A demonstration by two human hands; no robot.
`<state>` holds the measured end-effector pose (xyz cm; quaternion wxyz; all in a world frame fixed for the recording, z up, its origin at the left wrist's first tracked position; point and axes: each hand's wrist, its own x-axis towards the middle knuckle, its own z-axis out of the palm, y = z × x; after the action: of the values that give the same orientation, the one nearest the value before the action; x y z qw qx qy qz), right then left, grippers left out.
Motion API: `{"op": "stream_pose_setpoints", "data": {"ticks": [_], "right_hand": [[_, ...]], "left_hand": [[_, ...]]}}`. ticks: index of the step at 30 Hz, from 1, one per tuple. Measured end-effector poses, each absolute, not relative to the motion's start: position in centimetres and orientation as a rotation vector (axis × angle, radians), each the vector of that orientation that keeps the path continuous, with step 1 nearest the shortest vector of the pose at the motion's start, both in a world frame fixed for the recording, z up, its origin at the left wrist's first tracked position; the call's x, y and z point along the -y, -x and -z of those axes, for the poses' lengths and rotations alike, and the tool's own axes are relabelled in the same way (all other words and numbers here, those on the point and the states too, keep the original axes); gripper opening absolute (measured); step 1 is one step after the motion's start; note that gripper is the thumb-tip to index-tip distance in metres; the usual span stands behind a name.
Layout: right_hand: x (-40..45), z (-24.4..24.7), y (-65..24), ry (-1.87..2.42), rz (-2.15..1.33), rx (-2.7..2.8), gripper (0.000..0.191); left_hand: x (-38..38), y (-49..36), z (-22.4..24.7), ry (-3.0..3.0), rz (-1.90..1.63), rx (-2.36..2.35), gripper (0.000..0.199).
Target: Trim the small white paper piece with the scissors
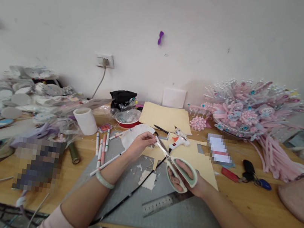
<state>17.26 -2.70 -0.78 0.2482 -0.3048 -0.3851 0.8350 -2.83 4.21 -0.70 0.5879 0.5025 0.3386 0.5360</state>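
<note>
My right hand (188,176) grips the scissors (172,161) by their pale green handles, the fingers passed through the loops. The blades point up and left, and their tips reach my left hand (145,141). The fingers of my left hand are pinched together at the blade tips, on a small pale piece too small to name. Both hands are over the grey cutting mat (115,207). Below them lie a torn cream scrap (148,180) and a steel ruler (159,204). A white glue gun (180,142) rests just behind the scissors, its black cable running toward the front edge.
Markers (100,148) and a white roll (85,120) stand left of the mat. Cream sheets (165,117) lie at the back. A pink beaded headdress (246,113), a phone (219,150) and keys (248,172) are at right. White discs (21,99) crowd the far left.
</note>
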Motion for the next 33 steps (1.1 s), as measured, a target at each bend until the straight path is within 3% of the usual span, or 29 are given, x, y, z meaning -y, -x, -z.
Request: {"op": "stream_pose_setpoints", "data": {"ticks": [33], "right_hand": [[2.87, 1.05, -17.62, 0.810, -2.293, 1.187, 0.044]], "left_hand": [[-3.21, 2.83, -0.06, -0.949, -1.048, -0.642, 0.023]]}}
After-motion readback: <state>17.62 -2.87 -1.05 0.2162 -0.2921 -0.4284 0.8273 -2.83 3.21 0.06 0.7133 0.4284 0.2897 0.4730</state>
